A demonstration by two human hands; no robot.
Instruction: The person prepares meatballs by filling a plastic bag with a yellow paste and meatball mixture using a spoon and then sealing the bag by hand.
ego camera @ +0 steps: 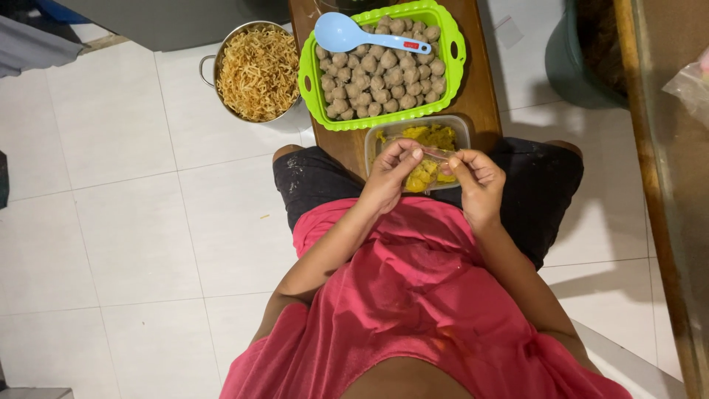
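Scene: Seated at a low wooden bench point(480, 89) on a white tiled floor point(133, 222), you work over a clear plastic tub point(461, 129) of yellow filling point(432, 135).
Left hand: Your left hand point(390, 176) is bent in over the tub's near edge, fingertips pinched on one end of a small clear plastic bag point(432, 154).
Right hand: Your right hand point(476, 181) pinches the other end, thumb and forefinger closed on the film.
Bag: Held stretched between both hands just above the tub, touching neither the bench nor the tray; whether it is already filled is hard to tell, as the film is thin and the filling shows through.
Step in hand: By the look of it, you are opening or spreading the bag's mouth.
Next move calls for: A steady pinch on both edges and the mouth kept over the tub, so nothing spills onto your lap.
Nearby: A green tray point(310, 89) of meatballs point(380, 70) with a blue spoon point(347, 33) on top; a steel pot point(214, 63) of fried noodles point(258, 70) on the floor beside the bench.
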